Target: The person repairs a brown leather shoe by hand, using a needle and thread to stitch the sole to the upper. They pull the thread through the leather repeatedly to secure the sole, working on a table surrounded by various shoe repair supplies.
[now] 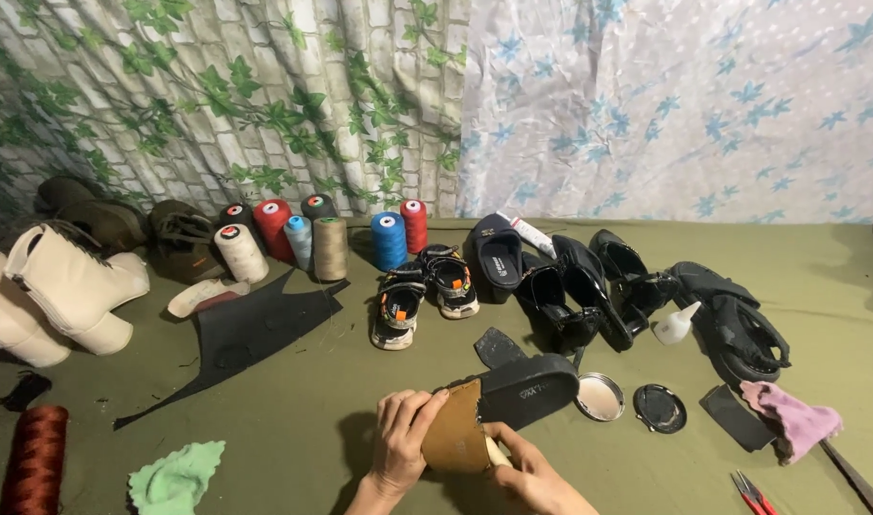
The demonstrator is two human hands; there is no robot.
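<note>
1. Head view, looking down: both hands are on a black slip-on sandal with a tan leather insole (498, 405), low in the middle of the olive-green cloth surface (293, 429).
2. The left hand (405, 441) is curled around the tan heel end, fingers wrapped over the edge, gripping it firmly.
3. The right hand (532, 472) is closed under the sandal's lower edge, with something pale pinched against the insole; I can't make out what it is.
4. Just right of the sandal's black toe lie a round silver tin lid (601, 397) and a round black tin (660, 408), close together.
5. Further right, a pink rag (794, 418) sits on a flat black rubber piece (737, 417), with red-handled snips (749, 492) near the bottom edge.
6. Behind the sandal: a small pair of black-and-orange children's sandals (422, 291), a cluster of black shoes (589, 281) and a white glue bottle (675, 322).
7. Left side: a row of coloured thread cones (317, 238), a cut black leather sheet (246, 339), cream ankle boots (60, 291) and a mint-green cloth (174, 477).
</note>
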